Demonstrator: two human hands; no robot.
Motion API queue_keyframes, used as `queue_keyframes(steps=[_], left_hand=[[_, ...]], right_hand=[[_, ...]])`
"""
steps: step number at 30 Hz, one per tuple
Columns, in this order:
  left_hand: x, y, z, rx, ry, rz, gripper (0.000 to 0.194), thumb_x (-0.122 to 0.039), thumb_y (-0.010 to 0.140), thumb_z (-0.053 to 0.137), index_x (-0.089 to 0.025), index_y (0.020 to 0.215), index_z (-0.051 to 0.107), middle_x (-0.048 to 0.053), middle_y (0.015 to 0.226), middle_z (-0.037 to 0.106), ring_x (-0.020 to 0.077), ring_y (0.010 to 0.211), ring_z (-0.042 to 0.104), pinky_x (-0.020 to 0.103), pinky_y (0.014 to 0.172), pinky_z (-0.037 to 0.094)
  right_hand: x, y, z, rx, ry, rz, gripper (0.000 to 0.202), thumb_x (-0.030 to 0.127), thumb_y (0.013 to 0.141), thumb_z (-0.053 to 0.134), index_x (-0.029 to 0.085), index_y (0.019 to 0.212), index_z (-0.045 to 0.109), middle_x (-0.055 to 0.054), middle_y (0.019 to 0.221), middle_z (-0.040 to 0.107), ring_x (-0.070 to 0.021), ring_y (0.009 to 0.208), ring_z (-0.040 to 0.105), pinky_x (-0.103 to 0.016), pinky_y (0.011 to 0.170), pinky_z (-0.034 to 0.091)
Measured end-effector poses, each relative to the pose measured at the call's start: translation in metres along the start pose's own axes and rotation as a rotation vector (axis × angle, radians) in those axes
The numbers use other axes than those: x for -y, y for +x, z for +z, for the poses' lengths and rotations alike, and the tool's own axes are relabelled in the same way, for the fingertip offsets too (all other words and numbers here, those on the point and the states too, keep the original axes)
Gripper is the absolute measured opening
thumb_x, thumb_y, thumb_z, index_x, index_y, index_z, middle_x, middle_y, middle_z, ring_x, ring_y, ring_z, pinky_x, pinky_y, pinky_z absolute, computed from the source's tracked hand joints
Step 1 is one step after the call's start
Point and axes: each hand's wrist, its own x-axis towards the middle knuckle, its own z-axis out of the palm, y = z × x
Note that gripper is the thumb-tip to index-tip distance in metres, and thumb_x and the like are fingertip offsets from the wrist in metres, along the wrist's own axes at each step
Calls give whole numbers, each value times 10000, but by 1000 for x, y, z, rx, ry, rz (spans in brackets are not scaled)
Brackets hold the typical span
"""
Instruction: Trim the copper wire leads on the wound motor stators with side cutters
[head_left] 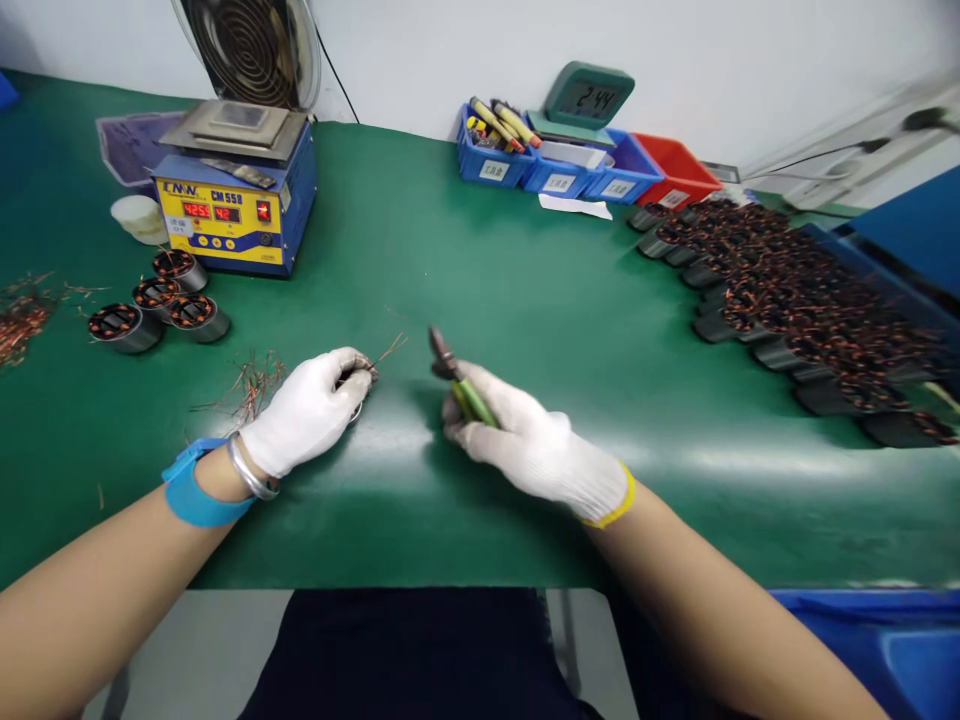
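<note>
My left hand (315, 405), in a white glove with a blue wrist strap and a metal bangle behind it, is closed around a motor stator (356, 412). Most of that stator is hidden under the fingers; a bit of its rim shows, and thin copper wires (390, 348) stick out beyond the fingertips. To the right, apart from it, my gloved right hand (510, 425) grips green-handled cutters (474, 400) with their dark jaws pointing up and away. Loose wire clippings (256, 385) lie beside my left hand on the green table (420, 520).
Several stators (196, 315) stand at the left, before a blue and yellow CM 558 solder pot (236, 225). A wire heap (22, 325) lies far left. Many stators (810, 300) crowd the right side. Blue bins (495, 165), a red bin (671, 170) and a clock (591, 97) line the back.
</note>
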Motion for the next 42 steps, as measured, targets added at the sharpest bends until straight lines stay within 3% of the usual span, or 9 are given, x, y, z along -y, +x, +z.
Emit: queue_keyframes(steps=[3,6,10,15,26,33,42], left_hand=[[0,0,-1,7,-18,10,241,-370,906,438,-184,887,591,2,689,591,163,612,520,281,582,409],[0,1,-2,10,7,28,265,-371,902,439,-174,911,615,10,717,609,166,633,521,281,601,415],[-1,2,-3,35,23,41,292,-371,890,439,-163,923,642,18,737,625,165,636,517,281,618,419],[-2,1,-4,30,9,16,277,-367,885,452,-167,908,642,15,718,620,161,614,508,282,615,422],[-1,2,-3,33,8,-2,255,-355,879,470,-179,904,653,13,707,635,166,600,518,275,598,420],[-1,2,-3,36,21,6,266,-357,875,467,-170,913,653,27,756,655,171,628,544,285,614,435],[0,2,-4,45,36,33,275,-349,882,462,-162,922,660,7,709,625,156,604,510,282,630,427]], right_hand=[[18,3,7,313,375,103,585,212,712,576,203,1291,496,-29,879,646,-159,683,614,-235,495,434],[25,10,9,399,571,207,650,206,667,623,173,1297,465,-4,808,620,-135,634,576,-214,471,384],[26,14,7,388,489,251,685,185,649,637,180,1314,473,-15,828,655,-147,678,598,-219,495,421],[22,9,1,340,262,210,538,266,716,634,221,1247,562,-27,859,688,-151,619,605,-234,458,432],[21,16,-2,356,146,89,513,232,751,641,235,1258,561,-10,860,713,-127,568,598,-228,467,432],[30,12,-4,348,37,212,571,281,744,656,258,1301,534,-2,868,713,-130,531,584,-238,445,426],[45,9,-5,283,-218,259,606,375,721,666,289,1307,540,-1,956,716,-178,706,651,-262,568,471]])
